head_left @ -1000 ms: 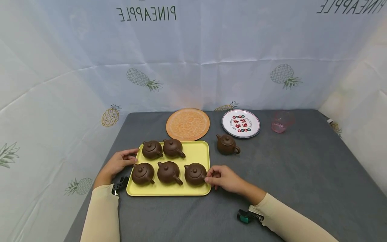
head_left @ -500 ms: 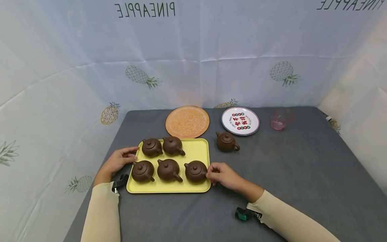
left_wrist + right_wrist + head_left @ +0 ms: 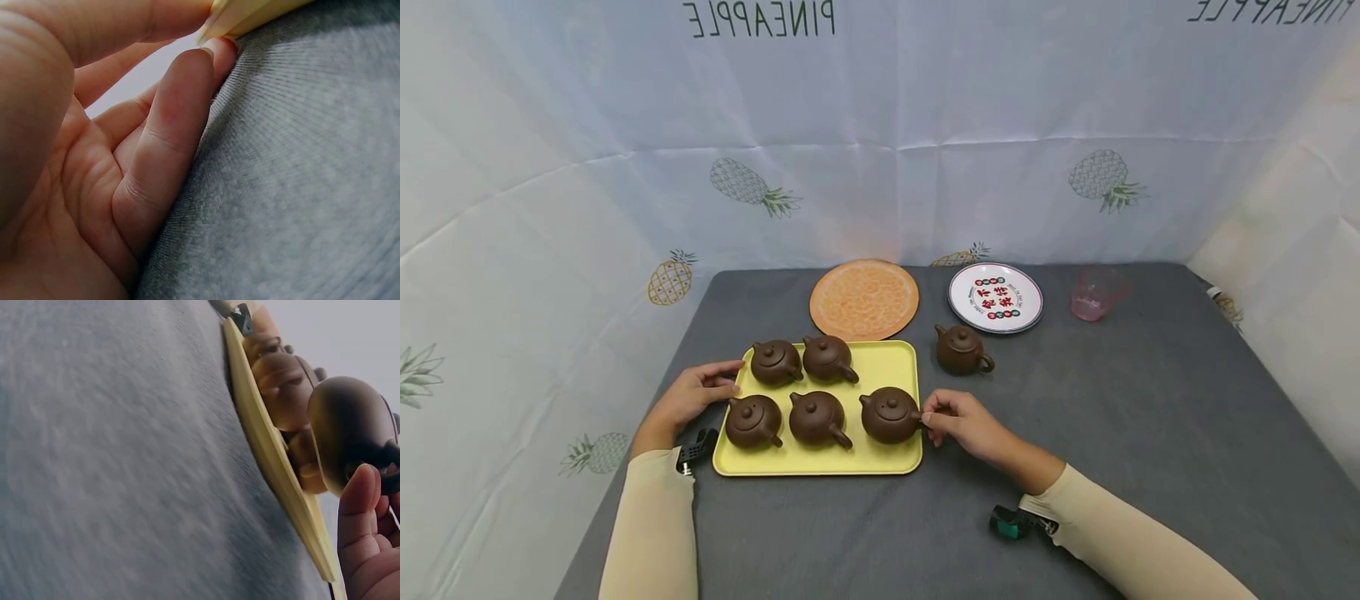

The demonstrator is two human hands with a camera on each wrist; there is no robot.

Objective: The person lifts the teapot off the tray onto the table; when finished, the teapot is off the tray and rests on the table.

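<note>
My right hand pinches the handle of a dark brown teapot over the front right of the yellow tray. In the right wrist view this teapot hangs above the tray, its handle between thumb and fingers. My left hand holds the tray's left edge. The left wrist view shows the thumb and fingertips at the tray's rim. Two more teapots stand front left and front middle on the tray, the middle one nearest the held one. Another two sit at the back left, one beside the other.
A smaller brown teapot stands on the grey cloth right of the tray. Behind are a round orange mat, a white plate with red print and a pink transparent cup. A pineapple-print curtain closes off the back.
The front right teapot has risen off the tray and shifted slightly right and back with my right hand. My left hand stays at the tray's left edge.
</note>
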